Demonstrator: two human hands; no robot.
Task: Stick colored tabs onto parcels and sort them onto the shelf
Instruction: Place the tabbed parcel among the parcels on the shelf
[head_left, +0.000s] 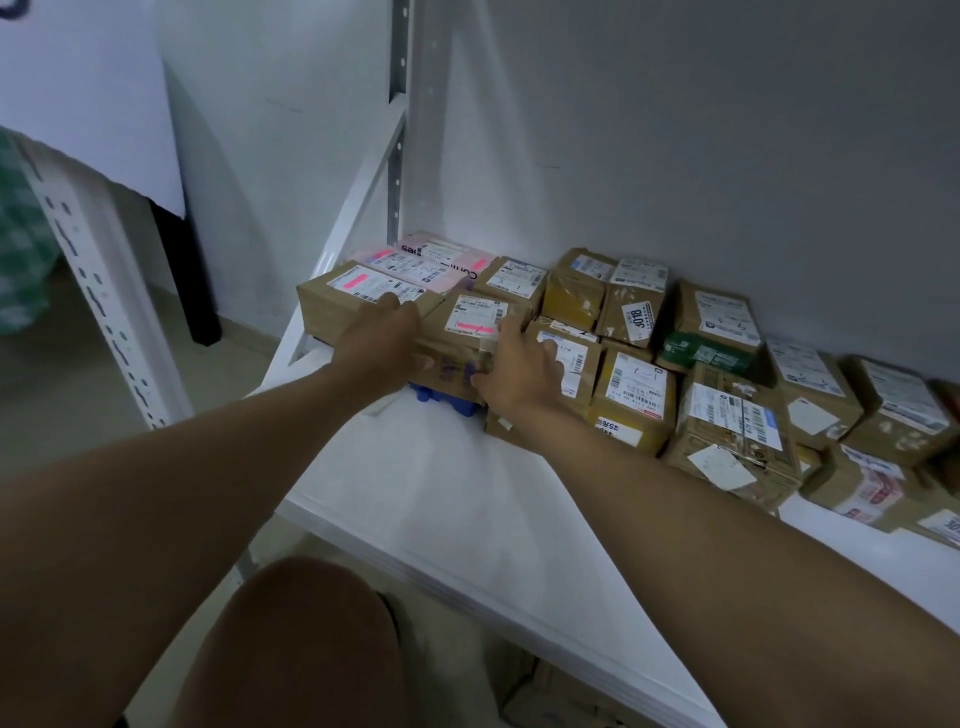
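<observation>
A: Parcel location?
B: The parcel (470, 332), pink tab (475, 329) on its label, sits on the white shelf (467, 499) among other parcels.
A: Grip state?
B: The left hand (382, 345) and right hand (519, 371) clasp its opposite sides, fingers curled around the edges.

both hands (447, 348) flank a parcel (475, 325) atop the shelf (467, 499), more parcels (727, 415) to its right.

We list: shelf board (467, 499), smooth white, faintly glossy; upright post (399, 130), perforated painted metal; parcels (631, 400), matt brown cardboard with glossy tape and white paper labels (636, 382); pink tabs (474, 328), seemingly paper; pink mailer (441, 262), possibly plastic film.
</observation>
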